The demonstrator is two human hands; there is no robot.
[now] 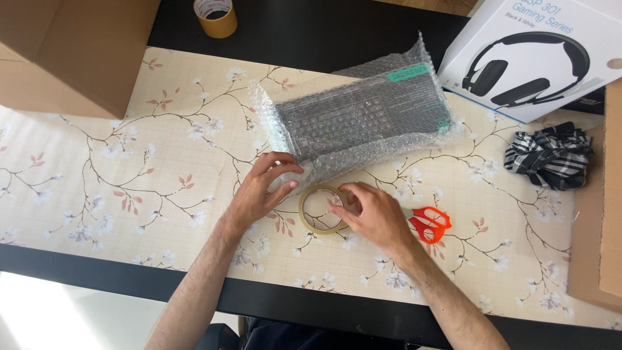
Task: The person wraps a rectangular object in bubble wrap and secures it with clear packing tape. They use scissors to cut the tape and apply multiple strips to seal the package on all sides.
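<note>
**Two hands at a bubble-wrapped keyboard and a roll of clear tape**

The left hand [264,188] lies with fingers spread, pressing down on the near edge of a dark keyboard wrapped in clear bubble wrap [363,123], which stretches away from that hand toward the far right on the cream floral table cover [116,194]. Just beside it, the right hand [369,214] rests on a ring of clear adhesive tape [321,210] lying flat on the cover, its fingertips bent onto the roll's right rim; whether they pinch a loose end of tape I cannot tell. The roll sits between the two hands, touching or nearly touching the wrap's near edge.

Right behind the right hand's knuckles lies a pair of orange-handled scissors [429,223], its blades hidden under the hand. Further out to the right sits a crumpled black-and-white striped cloth [549,157], and beyond it a white cardboard box printed with a headset picture [531,52]. Well off past the left hand stands a large brown cardboard box [71,52], with a roll of brown packing tape [216,16] on the dark tabletop near it.
</note>
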